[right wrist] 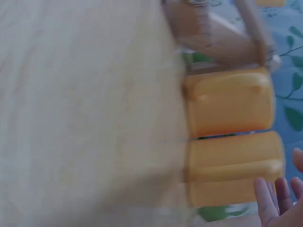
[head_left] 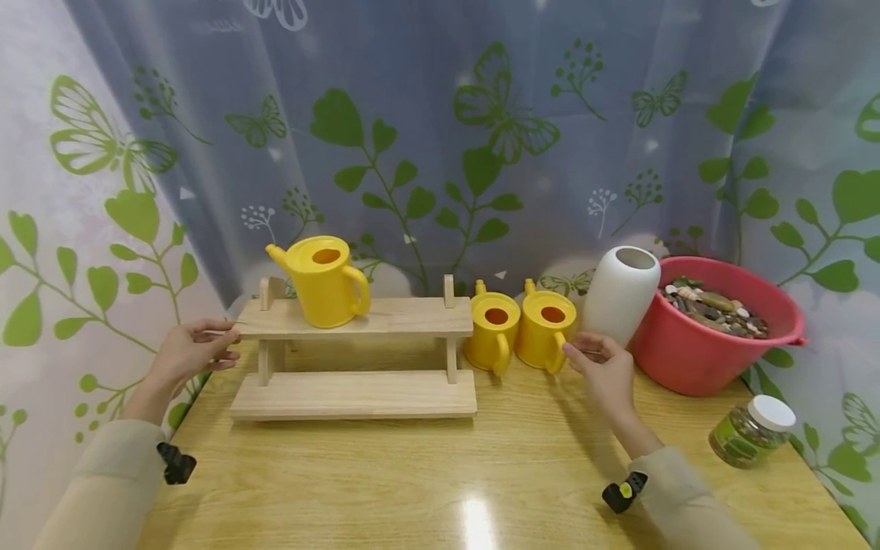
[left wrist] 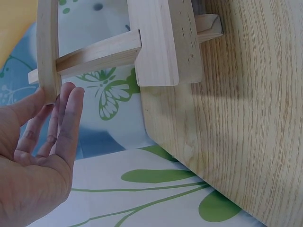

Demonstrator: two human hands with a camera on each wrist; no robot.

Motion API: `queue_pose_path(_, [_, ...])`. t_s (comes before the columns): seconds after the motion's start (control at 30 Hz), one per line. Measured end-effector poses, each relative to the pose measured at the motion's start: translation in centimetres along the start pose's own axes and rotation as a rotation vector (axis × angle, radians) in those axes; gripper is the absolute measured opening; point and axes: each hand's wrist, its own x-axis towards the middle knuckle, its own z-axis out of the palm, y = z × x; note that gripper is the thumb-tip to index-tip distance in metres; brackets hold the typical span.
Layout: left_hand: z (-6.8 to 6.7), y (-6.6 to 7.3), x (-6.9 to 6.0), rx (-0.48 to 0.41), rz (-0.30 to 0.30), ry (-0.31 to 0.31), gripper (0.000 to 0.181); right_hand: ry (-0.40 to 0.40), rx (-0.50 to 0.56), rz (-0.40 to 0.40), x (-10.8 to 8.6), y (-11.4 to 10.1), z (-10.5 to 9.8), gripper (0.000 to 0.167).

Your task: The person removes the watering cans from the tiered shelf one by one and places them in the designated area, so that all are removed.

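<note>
A two-tier wooden shelf (head_left: pixel 354 395) stands at the left of the table, with a yellow watering can (head_left: pixel 321 286) on its upper board. The left hand (head_left: pixel 189 355) holds the left end of that board; in the left wrist view, thumb and fingers of the left hand (left wrist: pixel 47 142) lie on either side of the board's end (left wrist: pixel 49 71). Right of the shelf, two more watering cans (head_left: pixel 486 340) (head_left: pixel 536 336) stand side by side. The right hand (head_left: pixel 608 374) is beside the handle of the right-hand one; in the right wrist view its fingers (right wrist: pixel 265 201) are extended near that can (right wrist: pixel 232 189).
A white vase (head_left: pixel 619 298) stands behind the right hand. Next to it is a red bucket (head_left: pixel 701 347) of pebbles. A lidded jar (head_left: pixel 745 435) sits near the table's right edge. A patterned curtain (head_left: pixel 412 137) hangs behind the table.
</note>
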Motion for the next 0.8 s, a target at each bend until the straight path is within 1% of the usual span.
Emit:
queue_pose_path(0.07, [-0.1, 0.0, 0.0, -0.005, -0.003, 0.000, 0.062, -0.029, 0.027, -0.017, 0.0, -1.2, 0.0, 0.044])
queue_pose_path(0.13, [-0.1, 0.0, 0.0, -0.007, -0.003, 0.000, 0.061, -0.078, 0.040, -0.041, 0.0, -2.5, 0.3, 0.046])
queue_pose_path(0.27, [-0.1, 0.1, 0.0, -0.009, -0.005, -0.001, 0.061, -0.191, 0.071, -0.106, 0.1, -5.0, 2.0, 0.044])
queue_pose_path(0.4, [-0.1, 0.0, 0.0, -0.014, -0.004, 0.001, 0.060, -0.311, 0.098, -0.153, 0.1, -7.2, 5.0, 0.040])
queue_pose_path(0.47, [-0.1, 0.0, 0.0, -0.015, -0.003, 0.002, 0.060, -0.371, 0.101, -0.164, 0.1, -8.2, 6.7, 0.039])
queue_pose_path(0.6, [-0.1, -0.1, 0.0, -0.014, 0.001, 0.003, 0.060, -0.471, 0.122, -0.196, 0.3, -9.4, 9.8, 0.036])
queue_pose_path(0.8, [-0.1, -0.1, 0.0, 0.001, 0.008, 0.002, 0.061, -0.588, 0.169, -0.224, 1.0, -11.0, 14.2, 0.035])
